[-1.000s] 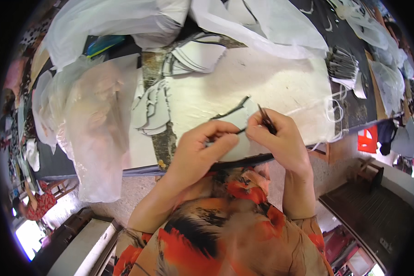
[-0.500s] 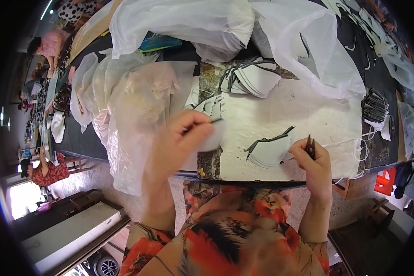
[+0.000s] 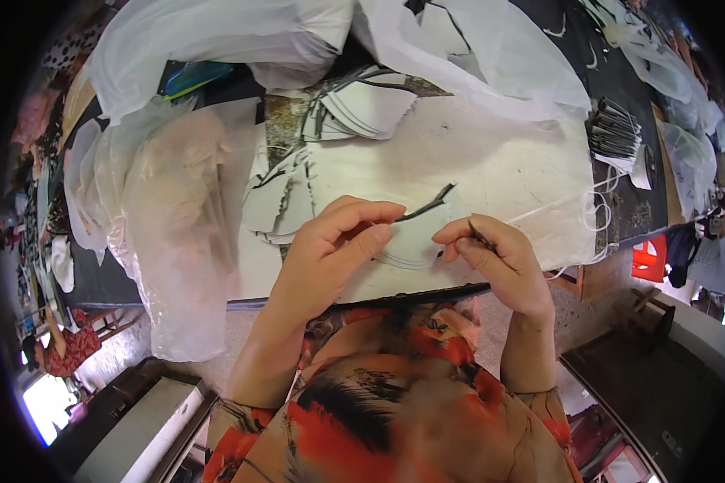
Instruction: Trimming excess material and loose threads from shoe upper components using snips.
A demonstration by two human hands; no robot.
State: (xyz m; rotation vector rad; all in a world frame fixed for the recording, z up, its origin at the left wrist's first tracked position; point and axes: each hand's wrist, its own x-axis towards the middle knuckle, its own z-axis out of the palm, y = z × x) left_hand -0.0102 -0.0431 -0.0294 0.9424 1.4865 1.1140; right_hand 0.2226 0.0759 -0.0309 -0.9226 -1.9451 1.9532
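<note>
A small stack of white curved fabric pieces with black trim [image 3: 423,233] lies on the board near the table's front edge. At the stack's left side, my left hand [image 3: 330,253] has its thumb and index finger curled around the edge of a piece. My right hand [image 3: 499,262] is closed at the stack's right side, with dark thread snips [image 3: 481,235] tucked in its fingers and mostly hidden. To the left lies an overlapping pile of similar white pieces [image 3: 286,197]. Another bundle of white pieces with black binding [image 3: 366,109] sits farther back.
A pale board [image 3: 491,161] covers the middle of the dark table. Clear plastic bags [image 3: 185,193] drape over its left side, and white plastic bags [image 3: 491,56] lie at the back. A tied bundle of black-edged pieces [image 3: 612,133] and white cord [image 3: 596,209] are at right.
My left hand has moved right, from the left pile to the small stack. My right hand has come in closer to the stack. The whole view has shifted.
</note>
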